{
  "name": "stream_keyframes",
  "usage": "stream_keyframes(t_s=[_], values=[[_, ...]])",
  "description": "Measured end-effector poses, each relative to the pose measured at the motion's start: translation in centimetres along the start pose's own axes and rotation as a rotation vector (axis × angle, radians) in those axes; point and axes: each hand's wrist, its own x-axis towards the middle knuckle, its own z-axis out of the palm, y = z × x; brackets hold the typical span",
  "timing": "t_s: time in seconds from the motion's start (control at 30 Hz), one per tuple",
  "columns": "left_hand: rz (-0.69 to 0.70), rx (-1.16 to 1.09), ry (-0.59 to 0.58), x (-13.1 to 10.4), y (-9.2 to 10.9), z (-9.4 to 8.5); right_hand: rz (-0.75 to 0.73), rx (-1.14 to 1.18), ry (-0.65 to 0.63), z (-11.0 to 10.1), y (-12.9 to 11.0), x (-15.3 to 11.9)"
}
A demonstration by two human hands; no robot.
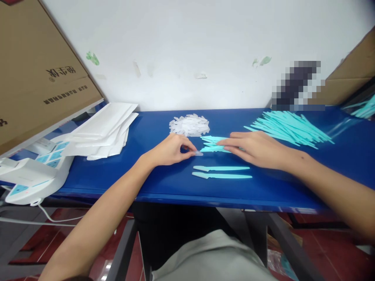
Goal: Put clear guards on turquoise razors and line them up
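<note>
While the left hand (171, 150) pinches a small clear cap (198, 153) between thumb and fingertips just above the blue table (263, 191), the cap looks easy to lose: it is tiny, nearly see-through, and a loose pinch could let it skid off among the other pieces. Left of that hand lie a white machine (32, 175) with blue keys and a stack of white sleeves (102, 130); behind it sits a heap of caps (189, 125). The cap's long axis runs left to right, and its open end seems to face right, toward the tips of the small teal pile (211, 144), though it is too small to be sure.

The right hand (258, 149) lies flat, fingers together and stretched leftward, pressing on that pile. If the press slackens, the blades could fan out or slide, and a cap pushed on at a slant might jam or bend a thin tip. Those pieces lie roughly left-right, tips pointing left.

Nearer the table's front edge, two capped razors (222, 172) lie parallel, long axis left-right, capped ends to the left; a dragging right wrist could nudge them. Farther right a big pile of teal sticks (288, 128) sprawls, well apart from both hands.
</note>
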Motion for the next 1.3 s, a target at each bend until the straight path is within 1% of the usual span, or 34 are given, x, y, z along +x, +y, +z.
stream_keyframes(t_s=[0.23,0.47,0.63,0.77,0.87,1.0,1.1,1.3], values=[[-0.013,0.099,-0.018,0.0,-0.2,0.1,-0.025,-0.097,-0.006,0.3,-0.1,-0.1],[0.01,0.08,-0.011,0.0,-0.1,0.3,-0.035,-0.138,-0.007,0.4,-0.8,-0.1],[-0.032,-0.03,0.007,0.3,0.1,0.9,-0.061,-0.147,-0.022,0.6,-1.8,0.1],[-0.101,-0.165,0.078,0.6,-0.1,1.6,-0.085,-0.18,-0.03,1.2,-2.5,0.4],[-0.153,-0.231,0.11,0.7,-0.2,2.0,-0.075,-0.193,-0.039,1.6,-2.7,0.5],[-0.216,-0.27,0.128,0.7,-0.3,2.5,-0.057,-0.172,-0.046,2.0,-2.7,0.5],[-0.216,-0.293,0.134,0.8,-0.4,2.6,-0.041,-0.156,-0.049,2.2,-2.9,0.5],[-0.229,-0.283,0.108,1.0,-0.9,2.2,-0.027,-0.092,-0.008,2.2,-3.0,1.0]])
